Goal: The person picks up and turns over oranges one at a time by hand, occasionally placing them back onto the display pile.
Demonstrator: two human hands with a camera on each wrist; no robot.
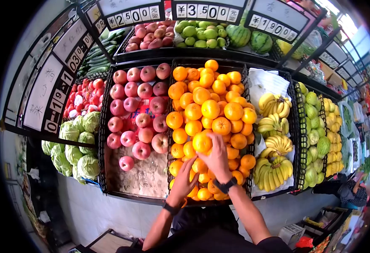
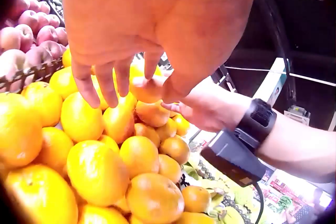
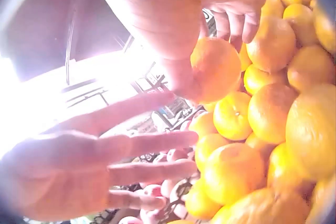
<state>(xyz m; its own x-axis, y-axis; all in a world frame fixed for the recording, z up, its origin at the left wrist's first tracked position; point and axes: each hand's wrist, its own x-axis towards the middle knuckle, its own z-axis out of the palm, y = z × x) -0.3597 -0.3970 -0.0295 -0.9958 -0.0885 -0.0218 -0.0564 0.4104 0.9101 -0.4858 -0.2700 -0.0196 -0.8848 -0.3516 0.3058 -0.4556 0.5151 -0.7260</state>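
Over the orange pile, the right hand curls its fingers round an orange, presumably firm and best held mid-girth, the left hand with fingers outstretched

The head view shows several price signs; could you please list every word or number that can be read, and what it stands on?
"¥2500": left overhead sign.
"¥3500": middle overhead sign.
"¥1900": right overhead sign.
Handwriting above these and small characters after them: too unclear to read surely.
Slanted signs at left: not surely readable.
Far-right signs: too small.
Red sheet under apples: blue characters, partly covered, unreadable.
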